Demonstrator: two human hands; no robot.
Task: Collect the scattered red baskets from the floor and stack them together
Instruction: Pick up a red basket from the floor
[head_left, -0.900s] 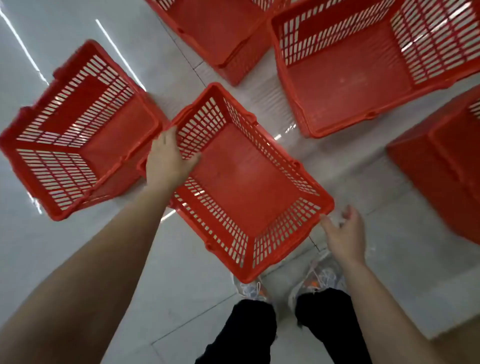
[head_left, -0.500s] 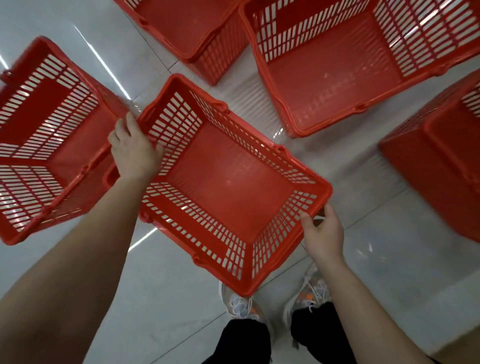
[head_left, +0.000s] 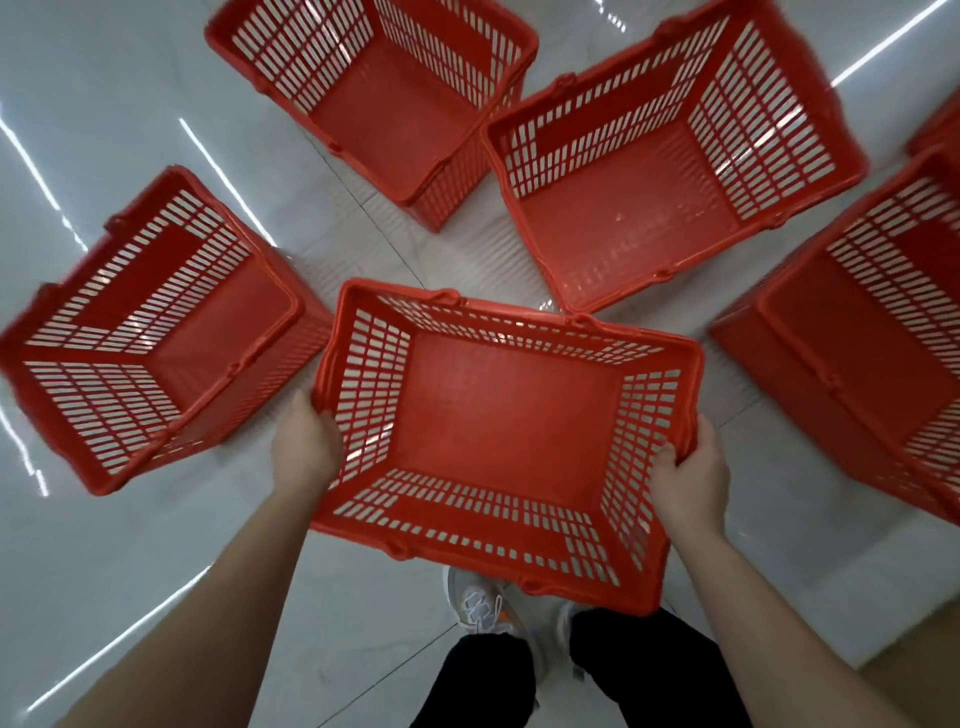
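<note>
A: Step in hand?

B: Looks like the pick-up of one basket: held basket (head_left: 511, 415) gripped at both short ends, seemingly lifted off the floor (head_left: 156, 545), just above the shoes (head_left: 483, 605).

A: Grip?

B: Clamped on the left rim by the left hand (head_left: 306, 447), curled over the edge. Same on the right rim by the right hand (head_left: 688, 478), wrapped round the lip. Nothing loose or splayed on either side.

A: Where to stack?

B: Four more upright on the floor. Left basket (head_left: 156, 332) just beside the left hand. Top basket (head_left: 384, 104) and middle basket (head_left: 649, 192) ahead, nearly touching each other. Right basket (head_left: 857, 338) off to the side. Also a sliver of red at the far right edge, too cropped to tell. No nesting visible yet.

A: Next move?

B: Probably a carry to one of them, middle basket lying closest ahead. Calls for squaring the long sides to the target's, then lowering straight in, level. Worth minding the small lugs on the rims, likely to catch if tilted. Best to let go only once seated.
</note>
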